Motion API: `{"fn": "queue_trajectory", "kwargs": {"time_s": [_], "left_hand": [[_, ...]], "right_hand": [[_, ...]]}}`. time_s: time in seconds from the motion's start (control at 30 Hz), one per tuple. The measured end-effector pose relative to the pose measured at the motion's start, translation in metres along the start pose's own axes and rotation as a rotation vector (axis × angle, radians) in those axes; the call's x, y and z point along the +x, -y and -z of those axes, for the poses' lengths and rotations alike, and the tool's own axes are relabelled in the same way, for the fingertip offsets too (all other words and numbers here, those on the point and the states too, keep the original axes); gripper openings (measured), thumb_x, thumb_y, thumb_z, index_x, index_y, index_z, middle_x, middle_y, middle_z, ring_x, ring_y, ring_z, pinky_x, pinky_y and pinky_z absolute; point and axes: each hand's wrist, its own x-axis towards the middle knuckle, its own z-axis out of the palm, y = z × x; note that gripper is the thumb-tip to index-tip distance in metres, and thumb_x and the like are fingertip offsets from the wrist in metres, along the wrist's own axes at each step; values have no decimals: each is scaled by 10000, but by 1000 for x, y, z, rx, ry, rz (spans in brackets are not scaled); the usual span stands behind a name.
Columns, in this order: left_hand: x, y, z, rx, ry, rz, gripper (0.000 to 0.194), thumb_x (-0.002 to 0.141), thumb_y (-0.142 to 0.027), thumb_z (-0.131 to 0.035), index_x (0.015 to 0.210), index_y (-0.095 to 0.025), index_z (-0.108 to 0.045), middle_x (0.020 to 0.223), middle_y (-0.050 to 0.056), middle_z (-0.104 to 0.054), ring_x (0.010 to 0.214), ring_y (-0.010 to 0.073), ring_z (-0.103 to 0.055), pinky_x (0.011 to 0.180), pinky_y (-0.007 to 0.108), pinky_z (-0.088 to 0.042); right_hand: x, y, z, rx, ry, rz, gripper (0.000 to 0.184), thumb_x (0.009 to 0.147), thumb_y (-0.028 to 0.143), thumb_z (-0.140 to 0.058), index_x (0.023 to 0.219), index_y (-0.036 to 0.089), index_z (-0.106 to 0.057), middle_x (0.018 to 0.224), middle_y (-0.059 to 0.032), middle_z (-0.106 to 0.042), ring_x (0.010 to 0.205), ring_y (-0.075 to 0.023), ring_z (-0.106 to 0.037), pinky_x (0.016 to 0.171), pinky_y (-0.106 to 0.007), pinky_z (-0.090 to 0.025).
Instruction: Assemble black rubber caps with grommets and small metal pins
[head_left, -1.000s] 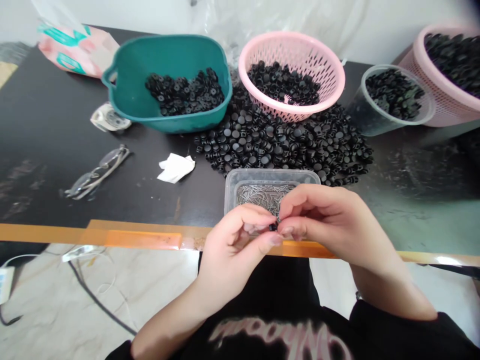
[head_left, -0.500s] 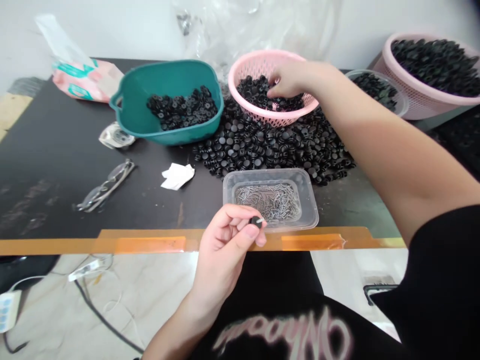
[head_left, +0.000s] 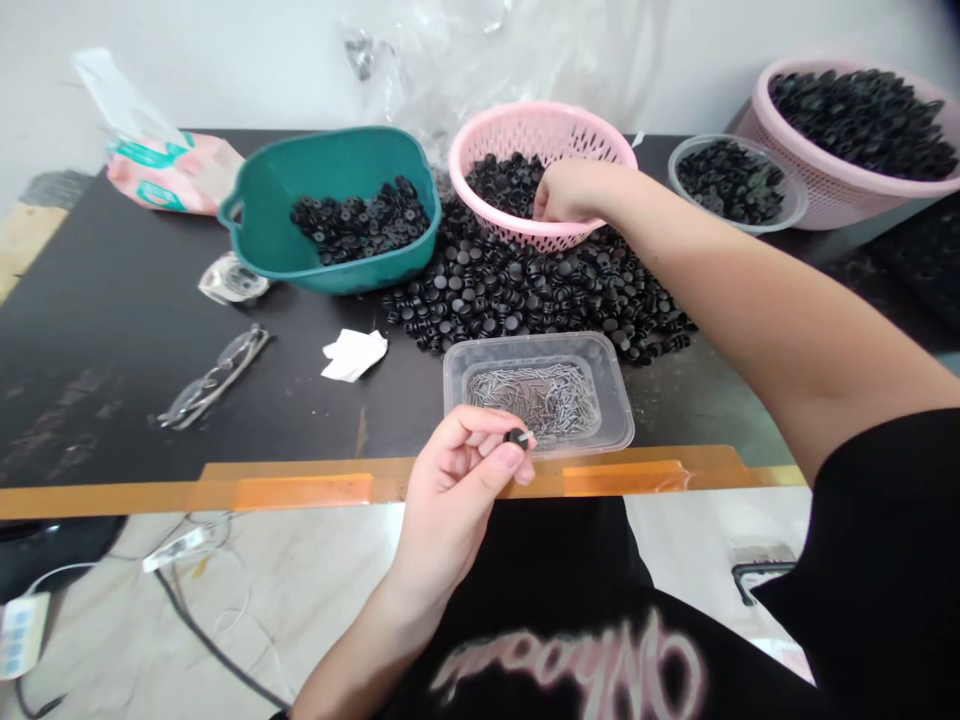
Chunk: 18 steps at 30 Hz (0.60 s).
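Left hand point(head_left: 454, 480) pinching a black plug point(head_left: 517, 437) in its fingertips near the counter's point(head_left: 300, 490) front edge, beside a pin tray point(head_left: 450, 375), right hand point(head_left: 574, 192) reaching into a pink basket point(head_left: 540, 120), fingers curled among plugs point(head_left: 499, 185)

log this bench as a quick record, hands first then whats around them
left hand: pinches a small black round part in its fingertips, bright tip showing at its edge
right hand: in a pink plastic basket, among black round parts
beside left hand: clear plastic tub of metal pins
surface: black tabletop, orange tape along its front edge
around: heap of black parts, teal plastic basin, clear cup, larger pink basket, glasses, white tissue
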Motion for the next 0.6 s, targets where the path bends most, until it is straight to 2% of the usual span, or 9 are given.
{"fn": "queue_trajectory", "kwargs": {"time_s": [0.1,0.2,0.27,0.3,0.37,0.43,0.5,0.53,0.6], "left_hand": [[0,0,-1,4,-11,4,100,893,-230,-766,877,-201,-671,878,2,-692,661,71,-610,696,194,-564],[-1,-2,-2,3,-30,2,98,888,-230,-774,876,-199,-682,892,6,-689,677,73,-619,692,187,-565],[-2,-4,-1,2,-27,-6,76,900,-218,-764,886,-200,-691,901,0,-682,697,64,-624,706,166,-558],[-2,-5,-1,7,-24,-9,65,907,-210,-756,890,-201,-694,902,-1,-679,707,61,-626,716,159,-556],[-2,-7,-1,28,-15,-19,62,912,-201,-749,885,-201,-694,903,4,-675,718,67,-628,722,166,-559],[-1,-9,-2,48,0,-37,62,909,-206,-754,892,-203,-695,901,12,-675,712,79,-625,711,184,-566],[1,-10,-4,61,27,-60,50,915,-204,-750,930,-215,-704,915,11,-677,707,79,-630,710,189,-573],[2,-11,-4,71,44,-72,55,924,-198,-740,961,-225,-708,922,7,-677,707,75,-638,716,186,-577],[2,-12,-6,111,67,-96,114,955,-181,-701,1042,-255,-708,917,-7,-676,713,70,-659,732,178,-585]], "right_hand": [[-14,7,6,-192,133,-56,596,1128,318,-252,969,7,-736,1097,-14,-674,946,-143,-715,847,-211,-542],[-33,23,17,-243,125,21,619,1075,296,-235,991,-85,-715,999,-12,-705,893,-108,-730,738,-125,-486],[-55,35,27,-200,89,96,554,959,305,-379,1136,-138,-662,958,-21,-749,940,-130,-713,655,-134,-397],[-70,40,32,-163,87,119,522,894,293,-487,1187,-108,-647,896,-4,-758,925,-143,-709,651,-173,-402],[-107,48,39,75,117,185,424,840,208,-598,1191,-16,-677,781,56,-755,830,-109,-712,693,-208,-449],[-147,49,39,335,291,222,331,828,74,-679,1145,137,-754,762,82,-769,710,-64,-723,696,-153,-526],[-182,44,33,584,494,156,268,831,74,-748,1064,199,-797,779,56,-780,669,-78,-735,639,-129,-593],[-196,40,28,671,546,91,257,832,91,-776,1053,219,-803,772,44,-774,676,-92,-745,625,-135,-614],[-217,30,16,837,557,-12,257,816,91,-812,1027,238,-806,811,22,-774,750,-126,-775,669,-172,-651]]}}
